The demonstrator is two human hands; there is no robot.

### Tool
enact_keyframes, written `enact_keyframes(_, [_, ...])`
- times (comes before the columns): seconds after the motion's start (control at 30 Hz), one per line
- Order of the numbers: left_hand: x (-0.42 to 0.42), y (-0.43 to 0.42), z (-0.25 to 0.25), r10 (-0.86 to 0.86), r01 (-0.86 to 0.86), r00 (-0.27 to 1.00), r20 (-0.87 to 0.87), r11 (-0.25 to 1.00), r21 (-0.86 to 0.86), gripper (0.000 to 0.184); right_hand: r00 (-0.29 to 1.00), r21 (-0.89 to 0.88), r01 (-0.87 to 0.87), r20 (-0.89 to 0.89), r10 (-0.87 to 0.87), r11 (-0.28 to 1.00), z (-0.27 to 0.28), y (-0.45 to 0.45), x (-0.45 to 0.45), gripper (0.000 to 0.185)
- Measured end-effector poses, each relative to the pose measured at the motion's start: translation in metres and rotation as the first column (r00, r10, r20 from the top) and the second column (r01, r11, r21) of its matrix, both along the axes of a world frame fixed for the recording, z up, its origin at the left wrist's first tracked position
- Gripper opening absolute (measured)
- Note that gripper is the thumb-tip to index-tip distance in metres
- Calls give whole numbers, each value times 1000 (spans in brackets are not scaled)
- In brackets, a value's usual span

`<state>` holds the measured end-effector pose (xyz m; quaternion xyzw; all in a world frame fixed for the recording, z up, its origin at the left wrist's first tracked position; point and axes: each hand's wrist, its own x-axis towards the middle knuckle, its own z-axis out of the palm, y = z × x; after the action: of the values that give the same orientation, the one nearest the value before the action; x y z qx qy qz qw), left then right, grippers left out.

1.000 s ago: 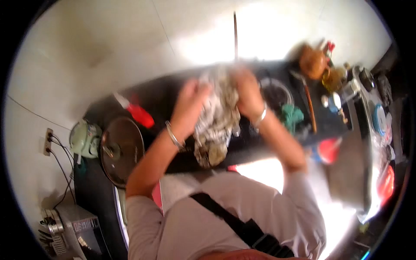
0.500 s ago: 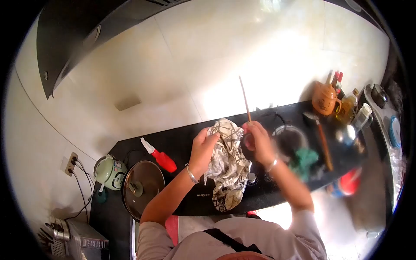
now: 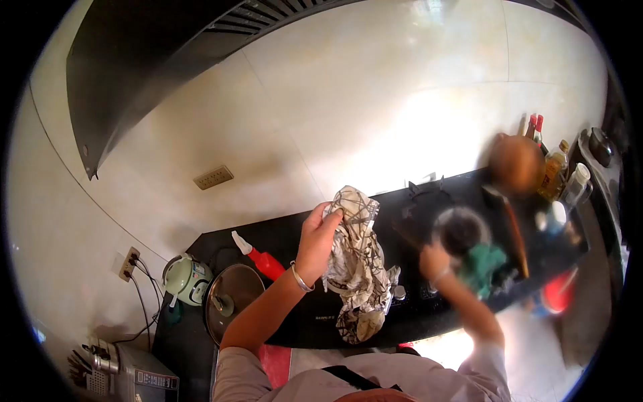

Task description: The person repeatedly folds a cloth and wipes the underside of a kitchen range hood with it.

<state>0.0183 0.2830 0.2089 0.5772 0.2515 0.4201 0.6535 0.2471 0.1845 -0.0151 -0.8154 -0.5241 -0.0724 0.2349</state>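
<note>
My left hand [image 3: 316, 244] grips a crumpled white cloth with a dark line pattern [image 3: 362, 268], which hangs down over the front of the black cooktop [image 3: 305, 268]. My right hand [image 3: 435, 261] is closed and slightly blurred, low over the cooktop beside the right burner [image 3: 462, 230]. A faint brown streak, the thin wooden stick [image 3: 410, 234], runs from its fingers toward the back left. Just right of this hand lies a green cloth [image 3: 481, 268]. A control knob [image 3: 400, 293] shows between the patterned cloth and my right forearm.
Left of my hands are a red spray bottle [image 3: 266, 263], a glass lid [image 3: 234, 301] and a green rice cooker [image 3: 187, 278]. At right are a long wooden-handled tool [image 3: 516, 231], a brown pot [image 3: 517, 164], an oil bottle [image 3: 554, 171] and a glass jug [image 3: 577, 184]. A range hood [image 3: 147, 74] hangs above.
My right hand has moved down and away from the patterned cloth to beside the burner. The stick, upright before, now slants low. My left hand still grips the cloth.
</note>
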Motion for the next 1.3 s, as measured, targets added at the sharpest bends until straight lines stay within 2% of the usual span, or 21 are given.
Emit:
enact_keyframes(0.03, [1, 1, -2, 8, -7, 999, -33, 1000, 24, 23, 997, 62, -24, 78, 19, 998, 10, -3, -7, 14])
enact_keyframes(0.07, [1, 2, -4, 17, -14, 998, -66, 999, 47, 23, 997, 236, -82, 30, 77, 968, 22, 3, -10, 15])
enact_keyframes(0.13, [6, 4, -11, 71, -55, 987, -144, 992, 116, 23, 902, 550, -184, -235, 363, 815, 82, 10, -26, 21])
enact_keyframes(0.17, [9, 1, -10, 44, -30, 990, -136, 994, 102, 22, 771, 658, -127, -405, 491, 742, 120, 9, -42, 27])
enact_keyframes(0.2, [11, -1, -9, 16, -5, 992, -127, 996, 88, 21, 642, 728, -171, -429, 635, 664, 135, 17, -47, 34])
enact_keyframes(0.27, [15, -4, -11, -11, 24, 991, -133, 995, 92, 19, 439, 761, -199, -494, 750, 618, 174, 20, -65, 41])
enact_keyframes(0.3, [17, -6, -10, -4, 22, 990, -142, 993, 119, 20, 391, 745, -201, -535, 749, 636, 192, 19, -74, 39])
enact_keyframes(0.37, [19, -11, -8, 11, 17, 987, -161, 985, 173, 20, 199, 797, -152, -555, 808, 585, 192, 35, -88, 32])
enact_keyframes(0.47, [16, -8, -17, 50, 16, 971, -233, 961, 275, 22, 412, 852, -238, -346, 843, 466, 187, 50, -98, 24])
enact_keyframes(0.57, [12, -9, -12, 46, 8, 976, -214, 970, 244, 21, 368, 799, -190, -481, 796, 571, 186, 54, -101, 18])
enact_keyframes(0.6, [10, -12, -8, 39, 3, 982, -187, 975, 220, 20, 417, 788, -170, -487, 767, 592, 185, 56, -100, 16])
enact_keyframes(0.67, [12, -20, 0, 63, -51, 996, -56, 979, 196, 21, 599, 824, -212, -316, 736, 526, 188, 59, -96, 16])
enact_keyframes(0.7, [10, -15, -1, 88, -57, 990, -113, 964, 259, 21, 676, 836, -241, -221, 703, 494, 190, 60, -95, 16])
enact_keyframes(0.77, [1, -2, -4, 146, -53, 964, -221, 923, 380, 22, 625, 836, -306, -185, 759, 456, 193, 62, -95, 20])
enact_keyframes(0.93, [-10, 5, 16, -45, 80, 969, -243, 988, 135, 19, 558, 720, -497, -161, 814, 484, 212, 58, -94, 34])
enact_keyframes(1.03, [-15, 12, 20, -31, 58, 972, -232, 992, 110, 18, 490, 703, -562, -142, 860, 436, 217, 63, -91, 35])
enact_keyframes(1.07, [-16, 13, 23, -3, 35, 973, -230, 990, 135, 17, 331, 738, -503, -318, 889, 451, 216, 66, -91, 33])
enact_keyframes(1.13, [-16, 11, 31, 53, -13, 974, -218, 983, 181, 16, -53, 760, -387, -584, 810, 522, 212, 76, -89, 31])
enact_keyframes(1.23, [-13, 17, 35, 89, -27, 971, -220, 962, 273, 14, -374, 744, -338, -668, 644, 576, 220, 85, -85, 37])
enact_keyframes(1.27, [-12, 19, 37, 119, -53, 968, -221, 958, 284, 13, -472, 722, -382, -689, 549, 578, 225, 84, -82, 35])
enact_keyframes(1.3, [-12, 21, 41, 146, -72, 963, -228, 950, 304, 13, -467, 705, -399, -707, 531, 587, 229, 86, -82, 33])
